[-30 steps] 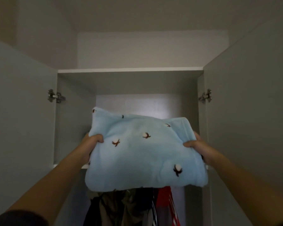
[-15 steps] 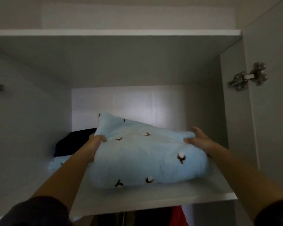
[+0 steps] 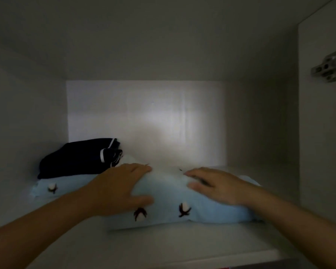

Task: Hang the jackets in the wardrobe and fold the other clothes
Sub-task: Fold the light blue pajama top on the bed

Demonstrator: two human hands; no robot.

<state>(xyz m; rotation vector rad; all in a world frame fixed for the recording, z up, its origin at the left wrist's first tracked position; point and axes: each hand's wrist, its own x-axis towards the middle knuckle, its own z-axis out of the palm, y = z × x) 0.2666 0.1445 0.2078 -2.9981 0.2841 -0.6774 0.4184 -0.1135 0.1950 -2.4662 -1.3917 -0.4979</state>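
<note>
Left of the blue bundle (image 3: pixel 167 197), a dark folded garment (image 3: pixel 74 160) occupies the shelf (image 3: pixel 163 243).

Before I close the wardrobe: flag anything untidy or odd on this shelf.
Nothing stands out. The folded light-blue fleece garment lies on the white shelf under the left hand and right hand, beside the folded navy garment.

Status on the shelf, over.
Left hand and right hand flat on folded blue garment. Garment lies on shelf. At back left, dark folded clothes.
</note>
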